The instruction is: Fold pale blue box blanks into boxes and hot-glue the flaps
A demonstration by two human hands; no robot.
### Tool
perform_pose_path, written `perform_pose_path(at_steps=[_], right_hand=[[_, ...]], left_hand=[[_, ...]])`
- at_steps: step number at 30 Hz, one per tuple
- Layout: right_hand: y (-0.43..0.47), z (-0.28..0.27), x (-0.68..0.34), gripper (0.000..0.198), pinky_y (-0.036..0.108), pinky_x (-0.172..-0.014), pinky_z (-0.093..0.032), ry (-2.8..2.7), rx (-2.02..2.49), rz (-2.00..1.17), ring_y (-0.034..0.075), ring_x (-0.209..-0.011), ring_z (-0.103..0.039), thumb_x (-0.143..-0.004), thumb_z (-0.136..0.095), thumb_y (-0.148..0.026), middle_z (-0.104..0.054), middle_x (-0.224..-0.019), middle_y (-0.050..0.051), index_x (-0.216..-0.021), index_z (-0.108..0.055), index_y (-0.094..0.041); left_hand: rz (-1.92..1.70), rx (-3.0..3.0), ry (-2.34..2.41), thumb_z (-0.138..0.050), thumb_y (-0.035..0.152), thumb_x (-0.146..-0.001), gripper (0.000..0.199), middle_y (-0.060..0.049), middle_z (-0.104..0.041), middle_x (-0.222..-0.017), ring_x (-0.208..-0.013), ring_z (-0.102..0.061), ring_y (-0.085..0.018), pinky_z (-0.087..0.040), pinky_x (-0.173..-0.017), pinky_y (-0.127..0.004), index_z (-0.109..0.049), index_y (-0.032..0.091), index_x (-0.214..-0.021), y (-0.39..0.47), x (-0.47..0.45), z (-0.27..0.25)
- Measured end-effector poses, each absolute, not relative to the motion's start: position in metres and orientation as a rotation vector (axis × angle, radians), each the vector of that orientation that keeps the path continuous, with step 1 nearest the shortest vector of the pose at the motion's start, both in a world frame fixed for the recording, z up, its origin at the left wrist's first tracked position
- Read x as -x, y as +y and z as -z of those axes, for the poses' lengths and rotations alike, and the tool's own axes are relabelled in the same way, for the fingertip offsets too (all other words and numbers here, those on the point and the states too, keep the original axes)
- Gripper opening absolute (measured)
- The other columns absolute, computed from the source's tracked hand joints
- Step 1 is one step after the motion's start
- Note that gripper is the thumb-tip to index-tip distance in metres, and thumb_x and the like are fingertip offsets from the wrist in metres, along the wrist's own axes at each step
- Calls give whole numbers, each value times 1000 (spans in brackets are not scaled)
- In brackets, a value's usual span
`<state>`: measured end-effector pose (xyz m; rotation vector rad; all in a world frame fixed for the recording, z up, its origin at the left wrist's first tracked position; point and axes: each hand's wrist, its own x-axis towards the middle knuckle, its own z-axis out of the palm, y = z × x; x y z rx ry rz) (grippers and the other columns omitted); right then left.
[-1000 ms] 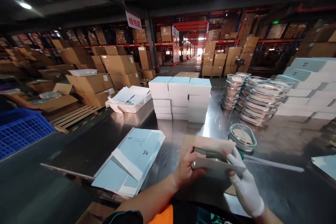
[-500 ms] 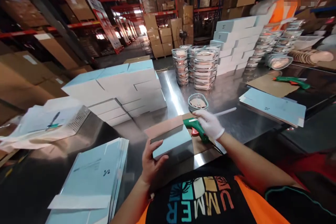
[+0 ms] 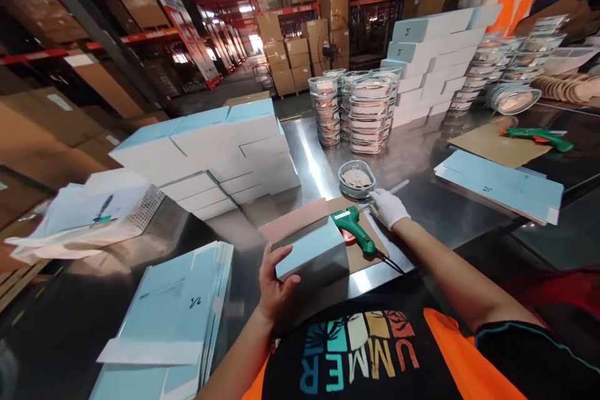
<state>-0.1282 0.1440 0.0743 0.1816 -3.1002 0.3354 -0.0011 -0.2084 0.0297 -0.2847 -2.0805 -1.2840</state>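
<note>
My bare left hand (image 3: 276, 278) grips the near left end of a light blue carton (image 3: 312, 247), thumb and fingers apart around it, with its pinkish flap (image 3: 295, 219) raised. My right hand (image 3: 390, 209), in a white glove, has its fingers curled round a pale glue stick (image 3: 400, 187), whose end shows beyond the hand. Just left of that hand lies a green glue gun (image 3: 352, 228) on a piece of brown cardboard (image 3: 338, 205). A glass food container (image 3: 356, 180) stands right behind the glove.
Flat blue cartons (image 3: 164, 306) lie stacked at left, more (image 3: 504, 184) at right near a second glue gun (image 3: 537, 136). Boxed cartons (image 3: 210, 156) and stacked containers (image 3: 368, 112) line the far side. A co-worker in an orange vest (image 3: 513, 0) stands beyond.
My right hand has moved right, away from the glue gun, which now shows more fully. Less of the glue stick sticks out past the glove. My left hand keeps holding the carton.
</note>
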Motion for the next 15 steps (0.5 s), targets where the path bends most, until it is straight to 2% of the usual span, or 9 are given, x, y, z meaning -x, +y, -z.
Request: perform_pose_path(at_steps=[2, 4, 6, 7, 9, 11, 13, 15], right_hand=[[127, -71, 114, 34, 35, -90, -52, -3152, -177, -456, 30, -110, -70, -104, -55, -34, -72, -127, 19, -124, -74, -15], [110, -66, 101, 29, 32, -78, -53, -3217, -218, -592, 28, -93, -74, -93, -71, -41, -78, -107, 13, -110, -79, -19], [100, -64, 92, 28, 31, -72, -52, -3240, -237, -716, 27, -84, -74, -77, -83, -31, -79, -96, 10, -102, -80, -20], [98, -65, 89, 29, 30, -71, -52, -3224, -220, -773, 27, -82, -74, -73, -83, -24, -79, -93, 9, -101, -79, -19], [100, -68, 84, 31, 29, -70, -52, -3150, -142, -873, 25, -79, -73, -72, -75, -15, -79, -89, 8, -103, -78, -18], [106, -75, 78, 38, 30, -70, -54, -3048, -27, -912, 25, -80, -73, -76, -66, -15, -79, -91, 8, -113, -74, -17], [113, -84, 71, 43, 33, -71, -55, -2856, 132, -932, 27, -82, -72, -81, -63, -23, -78, -96, 11, -124, -67, -17], [117, -95, 62, 53, 35, -71, -56, -2478, 234, -1076, 27, -83, -71, -79, -69, -37, -76, -98, 10, -128, -62, -18]], left_hand=[[1291, 303, -2072, -67, 89, -75, 73, -9, -79, -100, -109, -73, -36, -42, -121, -62, -76, 23, -106, -207, 2, -30], [1324, 251, -2068, -71, 85, -75, 70, -10, -79, -101, -118, -70, -39, -42, -120, -62, -76, 23, -106, -204, 5, -34], [1377, 169, -2058, -75, 81, -75, 67, -12, -78, -104, -129, -64, -42, -44, -118, -60, -77, 22, -105, -200, 7, -44], [1407, 140, -2051, -76, 79, -74, 65, -13, -77, -105, -131, -62, -42, -45, -117, -59, -77, 21, -104, -198, 9, -50], [1482, 113, -2031, -77, 76, -76, 63, -13, -76, -108, -127, -64, -40, -49, -112, -53, -77, 20, -104, -195, 11, -63], [1575, 92, -2005, -77, 73, -79, 60, -12, -76, -107, -113, -69, -34, -55, -102, -46, -77, 19, -105, -193, 12, -76], [1663, 57, -1979, -77, 71, -80, 59, -11, -76, -105, -100, -71, -29, -56, -92, -39, -76, 18, -107, -193, 13, -86], [1731, 29, -1956, -78, 70, -80, 59, -10, -76, -104, -96, -71, -27, -56, -87, -36, -76, 18, -109, -192, 14, -93]])
